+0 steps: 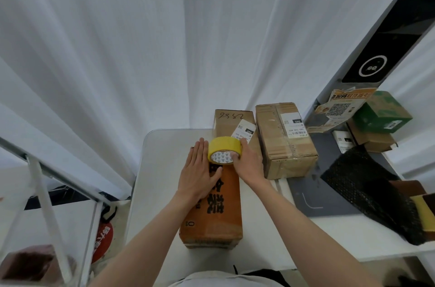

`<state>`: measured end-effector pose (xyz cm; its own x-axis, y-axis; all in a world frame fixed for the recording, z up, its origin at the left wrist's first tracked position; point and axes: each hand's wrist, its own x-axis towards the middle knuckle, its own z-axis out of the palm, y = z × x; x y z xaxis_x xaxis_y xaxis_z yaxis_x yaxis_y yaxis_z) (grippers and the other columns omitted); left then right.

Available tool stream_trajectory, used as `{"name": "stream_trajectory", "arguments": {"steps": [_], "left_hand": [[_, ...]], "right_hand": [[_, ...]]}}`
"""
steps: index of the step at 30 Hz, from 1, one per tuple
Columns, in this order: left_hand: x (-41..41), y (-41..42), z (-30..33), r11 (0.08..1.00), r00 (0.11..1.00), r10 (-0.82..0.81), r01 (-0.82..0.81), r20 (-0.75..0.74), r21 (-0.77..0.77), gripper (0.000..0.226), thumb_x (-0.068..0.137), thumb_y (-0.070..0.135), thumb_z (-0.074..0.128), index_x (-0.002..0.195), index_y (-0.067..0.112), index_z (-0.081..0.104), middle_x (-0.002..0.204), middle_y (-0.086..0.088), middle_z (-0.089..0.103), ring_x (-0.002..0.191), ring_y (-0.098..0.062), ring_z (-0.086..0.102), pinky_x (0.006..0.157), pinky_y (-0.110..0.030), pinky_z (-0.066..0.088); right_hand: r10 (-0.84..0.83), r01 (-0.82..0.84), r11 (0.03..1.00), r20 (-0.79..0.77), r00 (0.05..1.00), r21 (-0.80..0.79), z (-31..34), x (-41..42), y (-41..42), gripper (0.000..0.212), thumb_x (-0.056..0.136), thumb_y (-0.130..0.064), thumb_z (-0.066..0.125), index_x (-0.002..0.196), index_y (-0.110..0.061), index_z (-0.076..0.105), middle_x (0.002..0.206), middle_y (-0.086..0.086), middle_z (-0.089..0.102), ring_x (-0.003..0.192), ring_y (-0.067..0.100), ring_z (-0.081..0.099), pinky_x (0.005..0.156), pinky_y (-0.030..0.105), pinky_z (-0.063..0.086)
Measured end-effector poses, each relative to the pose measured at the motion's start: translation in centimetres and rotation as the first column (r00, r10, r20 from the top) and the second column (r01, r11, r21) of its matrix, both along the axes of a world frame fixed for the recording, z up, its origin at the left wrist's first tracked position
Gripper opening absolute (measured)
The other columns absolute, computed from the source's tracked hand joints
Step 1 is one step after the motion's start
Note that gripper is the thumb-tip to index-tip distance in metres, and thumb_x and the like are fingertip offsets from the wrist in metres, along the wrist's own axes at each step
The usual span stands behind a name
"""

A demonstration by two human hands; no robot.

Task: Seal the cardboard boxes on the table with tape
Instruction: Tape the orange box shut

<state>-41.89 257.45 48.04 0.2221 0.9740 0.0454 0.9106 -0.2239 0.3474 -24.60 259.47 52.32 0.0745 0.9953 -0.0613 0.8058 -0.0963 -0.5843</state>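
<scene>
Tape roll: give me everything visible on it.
The tape roll is yellow, with a white inner core printed with small dark marks. It stands on edge, tilted, at the far end of the orange-brown box, its open core facing the camera. The right hand grips it, fingers curled into the core. The left hand lies flat on the box just beside it. Whether any tape is pulled out cannot be told.

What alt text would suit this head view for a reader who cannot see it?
A person's right hand grips a yellow tape roll at the far end of an orange-brown cardboard box while the left hand presses flat on its top. Two more labelled cardboard boxes sit behind on the white table.
</scene>
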Motion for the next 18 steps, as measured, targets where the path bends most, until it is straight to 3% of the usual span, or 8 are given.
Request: {"name": "stream_trajectory", "arguments": {"steps": [3,6,7,9,11,13,15,18], "left_hand": [[-0.2,0.2,-0.1,1.0,1.0,-0.005,0.005,-0.004,-0.027,0.091,0.1,0.065,0.028,0.16,0.012,-0.014,0.169,-0.005,-0.015,0.155,-0.014,-0.016,0.127,-0.032,-0.005],[0.0,0.3,-0.2,0.999,1.0,-0.011,0.01,-0.021,-0.036,0.092,0.099,0.067,0.026,0.159,0.012,-0.018,0.168,-0.004,-0.02,0.155,-0.015,-0.018,0.127,-0.031,-0.007],[0.1,0.3,-0.2,0.999,1.0,-0.015,0.014,-0.025,-0.034,0.092,0.099,0.067,0.025,0.159,0.012,-0.018,0.168,-0.004,-0.021,0.154,-0.015,-0.019,0.127,-0.032,-0.007],[0.1,0.3,-0.2,0.999,0.999,-0.024,0.023,-0.033,-0.041,0.092,0.099,0.068,0.024,0.159,0.012,-0.019,0.167,-0.004,-0.022,0.154,-0.015,-0.019,0.126,-0.032,-0.008],[-0.2,0.4,-0.3,0.999,0.998,-0.022,0.02,-0.052,-0.051,0.092,0.098,0.069,0.022,0.158,0.013,-0.02,0.167,-0.004,-0.022,0.154,-0.015,-0.02,0.125,-0.03,-0.011],[-0.3,0.4,-0.3,0.998,0.998,-0.02,0.016,-0.063,-0.063,0.092,0.098,0.07,0.02,0.157,0.014,-0.022,0.166,-0.004,-0.025,0.153,-0.014,-0.023,0.124,-0.029,-0.013],[-0.3,0.6,-0.2,0.997,0.998,-0.023,0.019,-0.059,-0.073,0.094,0.096,0.072,0.02,0.158,0.016,-0.022,0.166,-0.002,-0.027,0.152,-0.014,-0.025,0.124,-0.03,-0.013],[-0.1,0.7,-0.2,0.995,0.995,-0.055,0.048,-0.082,-0.082,0.093,0.093,0.077,0.018,0.159,0.022,-0.021,0.166,0.004,-0.027,0.153,-0.017,-0.025,0.127,-0.036,-0.009]], "right_hand": [[0.033,-0.034,0.999,-0.089,0.995,-0.008,0.4,1.0,0.4,0.039,0.101,-0.012,0.049,0.139,-0.017,0.039,0.126,0.012,0.06,0.108,0.034,0.061,0.077,0.036,0.046],[-0.042,0.029,0.998,-0.306,0.951,-0.048,0.8,2.9,0.2,0.041,0.1,0.0,0.045,0.137,-0.015,0.042,0.132,0.012,0.056,0.112,0.028,0.058,0.079,0.04,0.056],[-0.062,0.055,0.998,-0.351,0.934,-0.032,0.7,3.1,0.0,0.036,0.1,0.001,0.045,0.132,-0.016,0.045,0.132,0.011,0.056,0.112,0.027,0.059,0.075,0.036,0.059],[-0.081,0.099,0.995,-0.364,0.928,0.031,0.5,2.9,-0.6,0.028,0.1,0.001,0.046,0.119,-0.02,0.047,0.127,0.007,0.057,0.106,0.022,0.059,0.059,0.017,0.055],[-0.079,0.118,0.989,-0.35,0.933,0.091,0.1,2.2,-0.8,0.024,0.099,-0.003,0.049,0.113,-0.022,0.045,0.122,0.005,0.057,0.102,0.018,0.058,0.056,0.01,0.05],[-0.081,0.124,0.988,-0.373,0.924,0.092,-0.4,1.8,-0.9,0.021,0.1,-0.009,0.051,0.117,-0.02,0.045,0.122,0.004,0.058,0.103,0.02,0.062,0.057,0.018,0.057],[-0.105,0.134,0.99,-0.39,0.915,0.047,-0.7,1.5,-1.0,0.031,0.1,-0.016,0.054,0.129,-0.021,0.045,0.122,0.004,0.059,0.101,0.022,0.065,0.06,0.036,0.063],[-0.142,0.148,0.989,-0.419,0.897,-0.017,-0.8,1.6,-1.1,0.046,0.098,-0.024,0.061,0.142,-0.026,0.044,0.124,0.0,0.061,0.103,0.018,0.064,0.069,0.038,0.063]]}}
